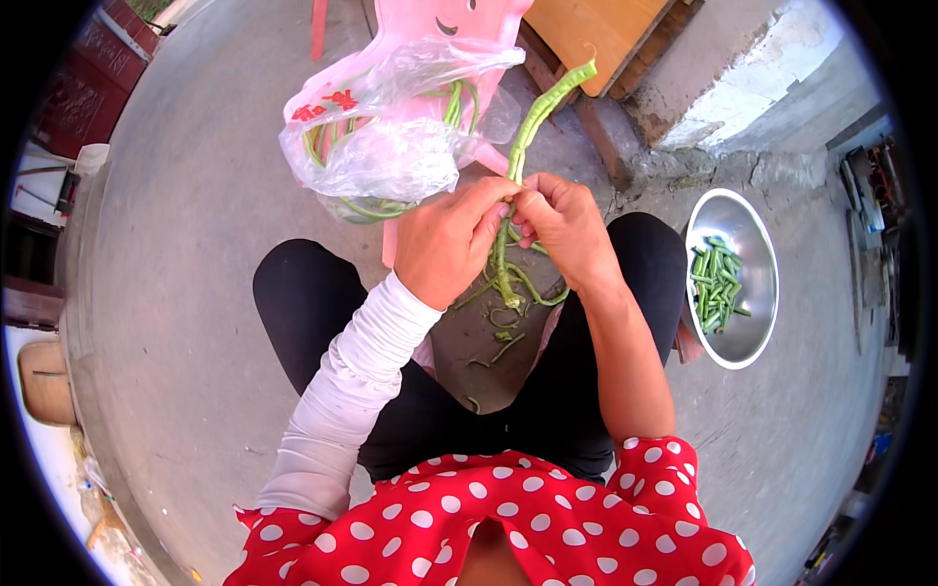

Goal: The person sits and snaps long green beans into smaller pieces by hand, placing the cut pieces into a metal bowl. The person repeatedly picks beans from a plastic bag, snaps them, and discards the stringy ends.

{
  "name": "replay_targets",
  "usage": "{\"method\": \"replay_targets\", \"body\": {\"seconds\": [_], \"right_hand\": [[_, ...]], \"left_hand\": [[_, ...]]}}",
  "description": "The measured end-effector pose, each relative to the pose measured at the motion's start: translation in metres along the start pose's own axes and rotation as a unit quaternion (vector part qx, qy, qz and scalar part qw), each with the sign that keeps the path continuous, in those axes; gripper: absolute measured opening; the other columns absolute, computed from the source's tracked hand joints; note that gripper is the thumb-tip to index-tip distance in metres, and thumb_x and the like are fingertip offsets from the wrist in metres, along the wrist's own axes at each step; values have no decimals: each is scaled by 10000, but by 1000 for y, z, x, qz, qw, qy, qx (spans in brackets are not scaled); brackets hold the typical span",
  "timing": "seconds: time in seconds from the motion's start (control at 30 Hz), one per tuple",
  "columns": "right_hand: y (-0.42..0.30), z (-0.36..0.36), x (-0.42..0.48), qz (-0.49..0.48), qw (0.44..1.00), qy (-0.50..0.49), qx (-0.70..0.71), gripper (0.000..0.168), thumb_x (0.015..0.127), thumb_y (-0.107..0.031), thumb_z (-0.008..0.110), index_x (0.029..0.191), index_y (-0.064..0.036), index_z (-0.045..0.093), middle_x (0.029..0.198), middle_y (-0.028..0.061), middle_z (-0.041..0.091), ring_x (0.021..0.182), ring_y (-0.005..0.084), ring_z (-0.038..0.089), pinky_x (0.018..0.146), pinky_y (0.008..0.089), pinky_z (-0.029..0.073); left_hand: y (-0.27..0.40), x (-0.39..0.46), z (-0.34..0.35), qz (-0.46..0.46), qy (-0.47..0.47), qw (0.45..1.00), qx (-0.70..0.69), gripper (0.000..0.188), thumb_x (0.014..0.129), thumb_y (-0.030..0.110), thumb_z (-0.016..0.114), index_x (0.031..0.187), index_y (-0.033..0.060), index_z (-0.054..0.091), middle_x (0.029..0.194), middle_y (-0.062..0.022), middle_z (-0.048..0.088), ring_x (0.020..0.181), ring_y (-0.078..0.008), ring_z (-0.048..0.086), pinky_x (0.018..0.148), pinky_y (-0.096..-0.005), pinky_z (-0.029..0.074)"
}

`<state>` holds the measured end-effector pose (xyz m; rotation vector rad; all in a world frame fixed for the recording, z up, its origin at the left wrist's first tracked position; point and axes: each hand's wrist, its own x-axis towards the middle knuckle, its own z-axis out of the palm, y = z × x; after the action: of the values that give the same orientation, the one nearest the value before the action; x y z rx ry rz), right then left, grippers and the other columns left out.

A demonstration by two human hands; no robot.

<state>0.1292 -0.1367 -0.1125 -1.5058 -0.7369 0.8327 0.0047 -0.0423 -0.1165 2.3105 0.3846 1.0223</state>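
Note:
My left hand (458, 234), below a white arm sleeve, pinches a long green bean (538, 113) between thumb and fingers. Close against it, my right hand (560, 223) grips the same bean, and the fingertips nearly meet. One flat, pale green length rises above the hands; a darker length hangs beneath them, and whether it is the same pod is hidden by the fingers. Just beyond my left hand, a clear plastic bag (418, 157) holds more long beans (374, 209). To my right, a stainless steel bowl (758, 293) contains short cut bean pieces (717, 286).
The bag rests on a pink plastic chair (410, 22) with red writing. Bean scraps (506, 344) litter the concrete floor (183, 220) between my knees. An orange-brown wooden board (586, 29) and a peeling wall (762, 80) stand ahead on the right.

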Motion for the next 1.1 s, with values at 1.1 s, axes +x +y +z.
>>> {"method": "replay_targets", "body": {"seconds": [1.1], "right_hand": [[-12,-6,-6,-22,998,-55,37,145,871,-106,618,927,22,658,737,-12,589,645,48,480,575,218,383]], "left_hand": [[-16,1,-7,-179,-120,943,-253,225,881,173,670,768,11,562,551,36,437,536,-37,351,480,-241,301]]}}
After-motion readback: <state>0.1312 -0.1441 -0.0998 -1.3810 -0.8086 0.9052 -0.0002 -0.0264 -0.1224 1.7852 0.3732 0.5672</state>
